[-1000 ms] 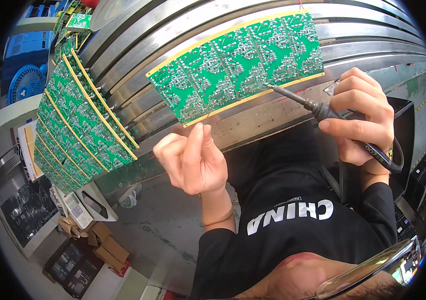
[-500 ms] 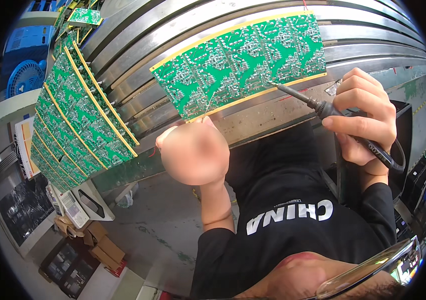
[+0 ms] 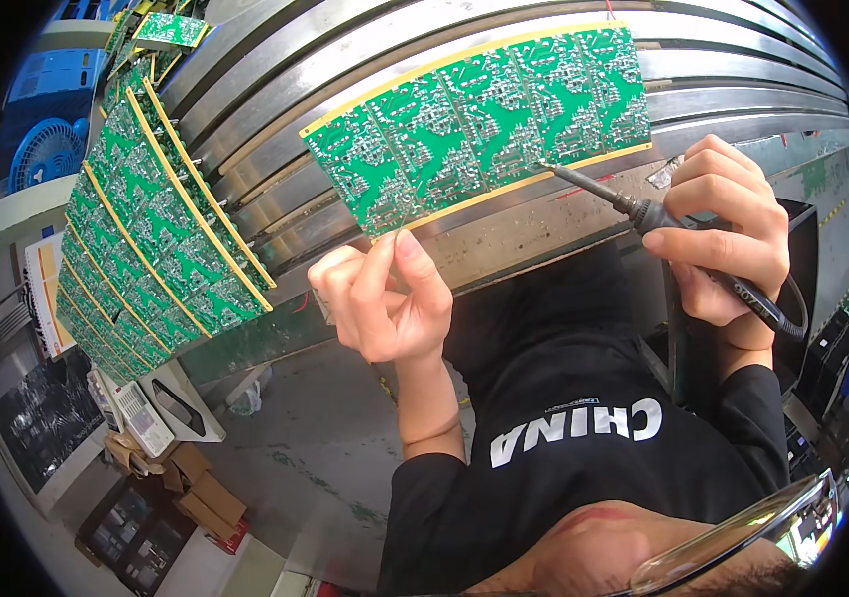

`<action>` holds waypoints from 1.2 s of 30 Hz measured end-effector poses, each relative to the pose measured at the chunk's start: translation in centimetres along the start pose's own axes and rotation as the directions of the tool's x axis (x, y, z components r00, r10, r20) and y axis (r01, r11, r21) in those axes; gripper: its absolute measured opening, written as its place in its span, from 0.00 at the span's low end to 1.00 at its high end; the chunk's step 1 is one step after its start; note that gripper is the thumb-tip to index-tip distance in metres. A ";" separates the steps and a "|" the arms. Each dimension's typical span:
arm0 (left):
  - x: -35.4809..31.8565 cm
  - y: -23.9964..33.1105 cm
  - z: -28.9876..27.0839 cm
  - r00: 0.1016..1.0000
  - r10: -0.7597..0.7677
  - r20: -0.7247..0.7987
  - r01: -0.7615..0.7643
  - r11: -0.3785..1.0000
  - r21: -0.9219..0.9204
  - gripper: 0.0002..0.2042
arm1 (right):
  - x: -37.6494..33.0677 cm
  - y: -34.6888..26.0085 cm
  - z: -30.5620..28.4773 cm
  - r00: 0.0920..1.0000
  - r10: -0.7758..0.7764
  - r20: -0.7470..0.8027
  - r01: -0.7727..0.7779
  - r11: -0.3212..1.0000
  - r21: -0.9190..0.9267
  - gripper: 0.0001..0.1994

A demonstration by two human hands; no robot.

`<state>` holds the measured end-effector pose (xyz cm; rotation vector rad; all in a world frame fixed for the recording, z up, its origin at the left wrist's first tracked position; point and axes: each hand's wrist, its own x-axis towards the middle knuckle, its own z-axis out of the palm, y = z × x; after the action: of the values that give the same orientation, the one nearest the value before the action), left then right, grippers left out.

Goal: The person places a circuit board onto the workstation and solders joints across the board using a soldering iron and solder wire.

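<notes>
A panel of green circuit boards (image 3: 484,124) with yellow edge strips lies across metal rails, its solder side up. My right hand (image 3: 728,234) is closed around a soldering iron (image 3: 604,194), whose tip touches or nearly touches the panel close to its near edge. At the panel's near left corner, my left hand (image 3: 385,298) is pinched, thumb against forefinger. A thin solder wire (image 3: 407,225) seems to stick out from those fingertips over the board; it is hard to make out.
More green board panels (image 3: 146,239) stand in a row at the left. Steel rails (image 3: 275,109) run beneath and behind the work. A blue fan (image 3: 49,151), a pale box-shaped device (image 3: 141,413) and cardboard (image 3: 211,497) are further left. The iron's cable (image 3: 798,308) loops by my right wrist.
The solder wire stood out clearly over the board before and shows much less now. My right hand and the iron have hardly moved; the panel lies in the same place.
</notes>
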<state>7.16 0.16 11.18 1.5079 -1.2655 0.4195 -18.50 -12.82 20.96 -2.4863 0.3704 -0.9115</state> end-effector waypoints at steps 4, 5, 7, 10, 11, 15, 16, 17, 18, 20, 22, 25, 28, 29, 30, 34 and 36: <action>-0.1 0.0 -0.1 1.000 0.011 0.001 -0.011 1.000 -0.001 0.05 | 0.6 -0.3 -0.3 1.000 0.011 0.003 -0.011 1.000 -0.012 0.17; -0.1 0.0 -0.2 1.000 0.015 0.004 -0.015 1.000 0.002 0.05 | 0.7 -0.4 -0.4 1.000 0.013 0.014 -0.013 1.000 -0.018 0.17; -0.1 0.0 -0.2 1.000 0.013 0.004 -0.013 1.000 -0.001 0.05 | 0.8 -0.6 -0.7 0.999 0.024 0.023 -0.023 0.999 -0.032 0.17; -0.2 0.0 -0.4 1.000 0.014 0.020 -0.014 1.000 -0.009 0.05 | 0.8 -0.5 -1.0 1.000 0.010 0.027 -0.008 0.999 -0.046 0.17; -0.2 0.0 -0.5 0.999 0.016 0.027 -0.016 1.000 -0.008 0.05 | 0.8 -0.5 -1.1 1.000 0.002 0.028 0.000 0.999 -0.045 0.16; -0.1 0.0 -0.6 0.998 0.038 0.052 -0.036 0.998 -0.044 0.07 | 0.8 -0.6 -0.7 0.997 -0.012 -0.074 0.016 0.999 0.051 0.13; -0.1 0.0 -0.6 0.997 0.045 0.057 -0.042 0.998 -0.050 0.07 | 0.7 -0.6 -0.1 0.990 -0.022 -0.139 0.036 0.995 0.098 0.12; 0.0 0.1 -0.7 0.996 0.057 0.064 -0.053 0.997 -0.050 0.07 | 0.6 -0.5 0.5 0.984 -0.043 -0.172 0.069 0.987 0.147 0.13; 0.0 0.1 -0.7 0.996 0.059 0.066 -0.056 0.997 -0.047 0.08 | 0.5 -0.6 1.3 0.985 -0.033 -0.168 0.059 0.987 0.152 0.13; 0.0 0.1 -0.5 0.995 0.063 0.073 -0.060 0.997 -0.041 0.08 | 0.0 -0.6 3.0 0.980 -0.014 -0.197 0.046 0.986 0.158 0.12; 0.0 0.1 -0.3 0.995 0.067 0.071 -0.064 0.997 -0.039 0.08 | -0.4 -0.4 4.0 0.987 -0.009 -0.158 0.039 0.982 0.185 0.12; -0.1 0.2 -0.2 0.993 0.081 0.086 -0.080 0.997 -0.014 0.08 | -0.9 -0.2 4.5 0.987 0.032 -0.160 0.000 0.981 0.195 0.13; -0.1 0.2 -0.1 0.988 0.118 0.104 -0.120 0.993 0.015 0.09 | -1.0 -0.2 4.6 0.987 0.033 -0.159 -0.003 0.983 0.186 0.13; -0.1 0.3 0.0 0.986 0.122 0.109 -0.125 0.992 0.023 0.09 | -1.0 -0.2 4.7 0.987 0.030 -0.157 0.000 0.983 0.184 0.13; -0.1 0.3 0.0 0.985 0.128 0.114 -0.132 0.991 0.030 0.09 | -0.9 -0.1 4.8 0.987 0.027 -0.160 0.003 0.983 0.185 0.13; -0.2 0.3 0.3 0.986 0.116 0.121 -0.119 0.993 0.022 0.08 | -0.6 0.2 5.1 0.990 0.010 -0.137 0.017 0.981 0.194 0.13; -0.2 0.3 0.4 0.986 0.116 0.120 -0.118 0.993 0.015 0.08 | -0.4 0.2 5.0 0.992 0.012 -0.122 0.011 0.982 0.187 0.12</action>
<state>6.73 -0.06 11.02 1.4999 -1.4527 0.4258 -15.55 -11.21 17.29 -2.2657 0.3098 -1.0520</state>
